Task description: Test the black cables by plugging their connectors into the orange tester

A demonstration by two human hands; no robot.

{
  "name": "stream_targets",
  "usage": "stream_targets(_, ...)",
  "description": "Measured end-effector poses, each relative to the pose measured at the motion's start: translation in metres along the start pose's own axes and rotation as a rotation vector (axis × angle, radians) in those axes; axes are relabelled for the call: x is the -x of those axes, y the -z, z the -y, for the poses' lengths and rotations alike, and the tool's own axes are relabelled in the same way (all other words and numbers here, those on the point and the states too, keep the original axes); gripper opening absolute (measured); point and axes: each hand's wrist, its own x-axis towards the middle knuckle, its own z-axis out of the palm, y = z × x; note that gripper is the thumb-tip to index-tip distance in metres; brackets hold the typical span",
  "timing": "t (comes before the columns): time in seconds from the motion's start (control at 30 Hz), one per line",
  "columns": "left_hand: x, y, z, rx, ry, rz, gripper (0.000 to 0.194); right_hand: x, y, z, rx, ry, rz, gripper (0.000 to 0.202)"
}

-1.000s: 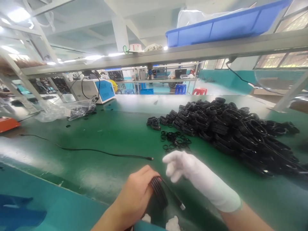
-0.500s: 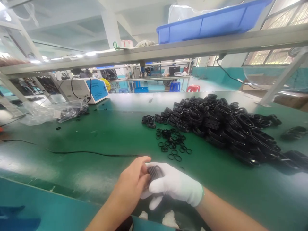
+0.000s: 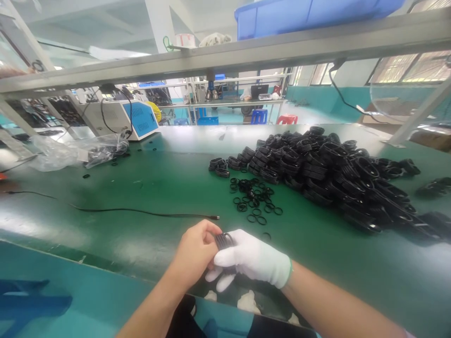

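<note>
My right hand (image 3: 252,258), in a white glove, is wrapped round a small stack of black rings (image 3: 224,241) near the table's front edge. Against the left side of that stack, the fingers of my bare left hand (image 3: 197,251) are pinched on the rings; their tips are partly hidden. Loose thin black rings (image 3: 252,199) lie scattered on the green table (image 3: 169,183) beyond my hands. Behind them and to the right rises a large heap of black ring bundles (image 3: 317,169).
A black cable (image 3: 141,212) runs across the table at the left. Farther back are a clear plastic bag (image 3: 59,152) and a white and blue machine (image 3: 141,121). A shelf beam (image 3: 211,58) crosses above, carrying a blue bin (image 3: 303,19). White scraps (image 3: 248,303) lie at the front edge.
The view has tilted down, so the table and shelf appear higher. Both hands remain together at the ring stack, and the cable's end now shows clear of my left hand.
</note>
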Motion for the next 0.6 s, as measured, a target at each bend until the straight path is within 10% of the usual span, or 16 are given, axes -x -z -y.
stream_targets(0.6,0.011,-0.015,0.028,-0.44,-0.444,-0.237,0.033,-0.003,0.003,-0.012,-0.128,-0.107,0.027,0.035)
